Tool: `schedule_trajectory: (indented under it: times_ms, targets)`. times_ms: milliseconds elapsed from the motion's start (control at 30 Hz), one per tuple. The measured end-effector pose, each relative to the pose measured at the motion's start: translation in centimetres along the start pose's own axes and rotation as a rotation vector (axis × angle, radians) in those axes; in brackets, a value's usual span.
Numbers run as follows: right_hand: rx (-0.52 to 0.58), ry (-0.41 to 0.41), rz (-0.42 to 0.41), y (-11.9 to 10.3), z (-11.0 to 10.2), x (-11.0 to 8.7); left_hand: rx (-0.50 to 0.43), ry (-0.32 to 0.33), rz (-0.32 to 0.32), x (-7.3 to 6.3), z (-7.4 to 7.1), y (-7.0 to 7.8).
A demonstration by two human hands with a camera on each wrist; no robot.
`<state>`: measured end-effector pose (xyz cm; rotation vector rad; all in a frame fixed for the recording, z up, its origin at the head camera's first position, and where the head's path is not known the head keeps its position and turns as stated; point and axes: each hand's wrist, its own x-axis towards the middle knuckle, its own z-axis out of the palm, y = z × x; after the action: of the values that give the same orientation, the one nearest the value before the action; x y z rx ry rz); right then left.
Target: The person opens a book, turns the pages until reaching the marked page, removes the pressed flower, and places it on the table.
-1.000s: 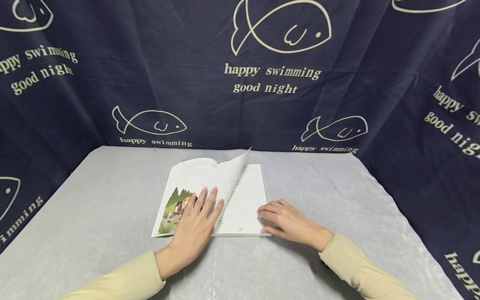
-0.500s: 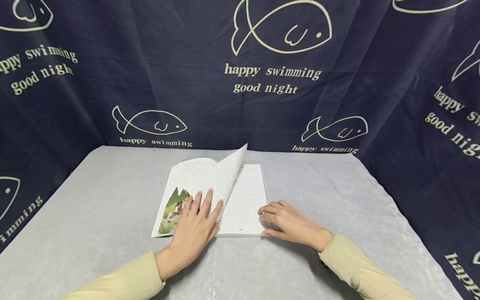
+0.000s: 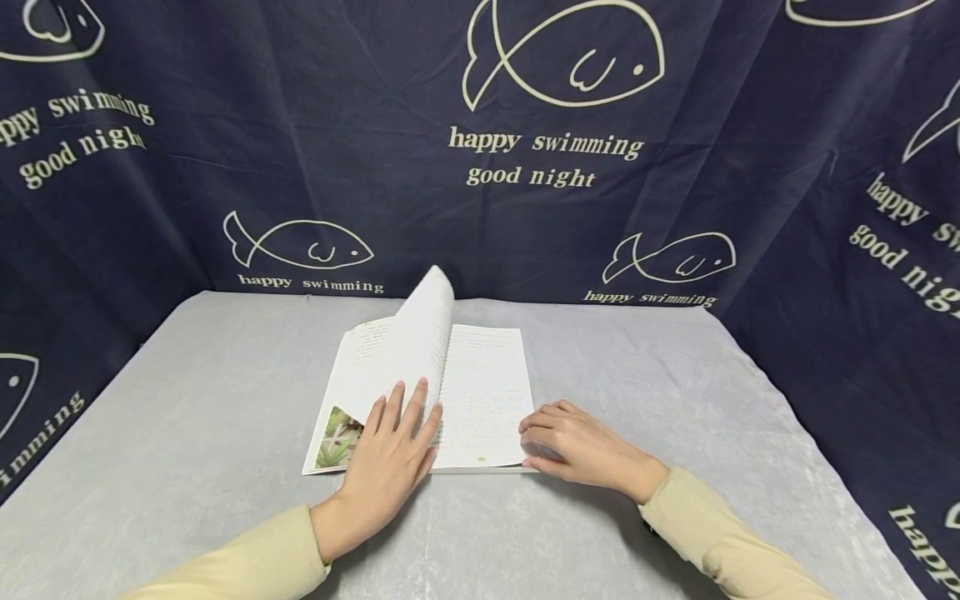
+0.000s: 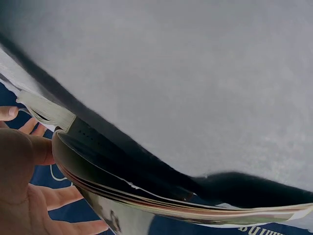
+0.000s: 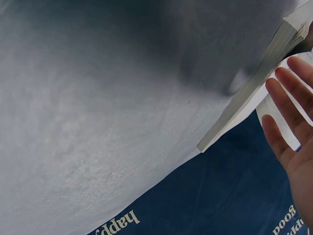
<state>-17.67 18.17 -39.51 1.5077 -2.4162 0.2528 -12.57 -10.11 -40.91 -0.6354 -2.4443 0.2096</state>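
Observation:
An open book [image 3: 480,400] lies on the grey-clothed table, with a colourful picture at the lower left of its left page. One loose page [image 3: 429,321] stands up near the spine and curls over to the left, covering part of that picture. My left hand [image 3: 386,462] rests on the lower left page beside the spine, fingers spread and straight. At the right edge of the book is my right hand [image 3: 573,442], its loosely bent fingertips touching the page border; the lower right corner is slightly raised by the thumb. The right wrist view shows the book's page block [image 5: 254,88] next to relaxed fingers.
Grey cloth covers the table [image 3: 660,367] around the book. Behind and at both sides hangs a dark blue curtain [image 3: 405,167] printed with white fish and lettering.
The raised page has swung from leaning right to standing and folding over to the left, showing more of the right page. Both hands stay nearly in place.

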Motion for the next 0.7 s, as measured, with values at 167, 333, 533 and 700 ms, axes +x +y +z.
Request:
schedule_trajectory:
  times_ms: [167, 333, 533, 700]
  targets:
    - [0.026, 0.038, -0.014, 0.06, 0.02, 0.05, -0.014, -0.026, 0.002, -0.15, 0.04, 0.09]
    - [0.039, 0.068, -0.031, 0.23, 0.06, 0.09, -0.036, -0.077, 0.004, -0.25, 0.01, 0.17]
    - [0.033, 0.086, -0.043, 0.30, -0.06, 0.09, -0.051, -0.148, 0.008, -0.30, -0.06, 0.21]
    - [0.041, 0.105, -0.042, 0.26, -0.14, 0.13, -0.052, -0.173, 0.006, -0.31, -0.14, 0.26]
